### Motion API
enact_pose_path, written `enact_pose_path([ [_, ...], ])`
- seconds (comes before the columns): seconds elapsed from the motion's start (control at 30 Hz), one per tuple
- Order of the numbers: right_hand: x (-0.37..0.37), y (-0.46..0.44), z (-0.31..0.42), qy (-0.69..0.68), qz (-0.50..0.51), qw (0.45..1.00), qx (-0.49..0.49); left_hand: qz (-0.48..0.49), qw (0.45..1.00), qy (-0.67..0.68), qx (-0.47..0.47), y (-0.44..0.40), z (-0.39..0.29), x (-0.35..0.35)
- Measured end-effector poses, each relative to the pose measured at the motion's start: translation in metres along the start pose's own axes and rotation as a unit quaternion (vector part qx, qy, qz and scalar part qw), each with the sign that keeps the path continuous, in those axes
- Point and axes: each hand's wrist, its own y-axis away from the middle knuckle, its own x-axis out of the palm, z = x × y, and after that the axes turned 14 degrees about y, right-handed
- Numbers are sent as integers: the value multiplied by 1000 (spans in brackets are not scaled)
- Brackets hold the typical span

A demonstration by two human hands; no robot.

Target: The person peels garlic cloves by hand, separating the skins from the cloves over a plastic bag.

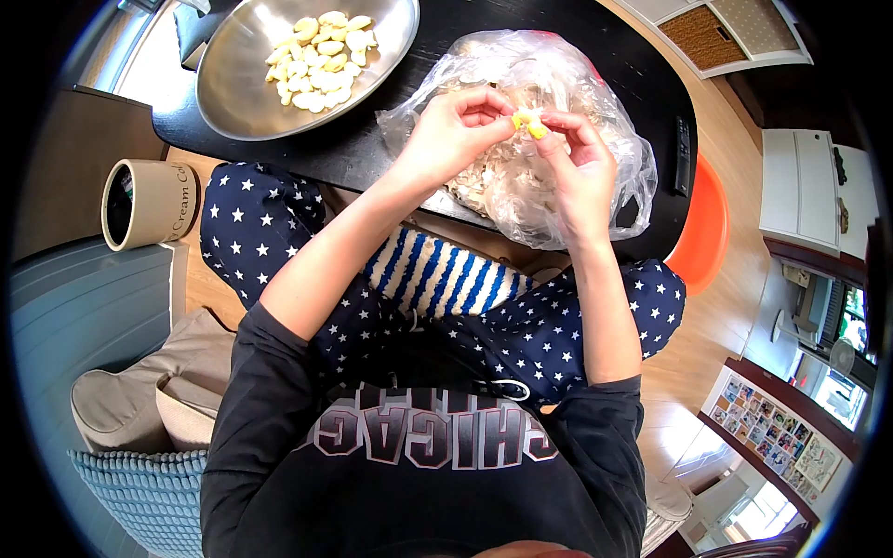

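Near the top centre of the frame, a small bright yellow piece (527,124) was held up between the two hands, in front of a crumpled clear plastic bag (544,60). The left hand (454,135) had its thumb and forefinger pinched together on the piece's left side, the other fingers curled. The right hand (588,169) gripped the right side between thumb and fingertips, its fingers bent and nearly closed. Pale papery scraps (479,181) showed below the hands, beside and partly under the plastic. At the upper left, a wide metal bowl (233,84) stood on the black table (502,14), with a heap of pale yellow, clove-like pieces (321,60) in it. A dark remote control (683,153) lay near the table's right edge, beside an orange seat (704,228).
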Motion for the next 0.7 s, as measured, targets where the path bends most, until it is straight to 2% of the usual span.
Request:
enact_pose_path([
  [0.03,-1,0,0,-33,6,999,41,1,1000,1,0,-1,1,0],
  [0.07,-2,-1,0,-33,6,999,41,2,1000,2,0,-1,2,-1],
  [0.13,-5,-1,0,-147,12,979,141,1,1000,-3,0,-1,1,0],
  [0.23,-7,-2,-1,-220,36,958,182,-2,1000,-11,3,0,-1,1],
  [0.4,-7,-3,-2,-317,36,923,215,10,999,-37,38,-3,4,-3],
  [0.57,-9,-3,-2,-368,52,903,217,-14,982,-187,29,1,-4,1],
  [0.7,-8,-3,-2,-333,20,920,206,7,995,-91,40,0,0,2],
])
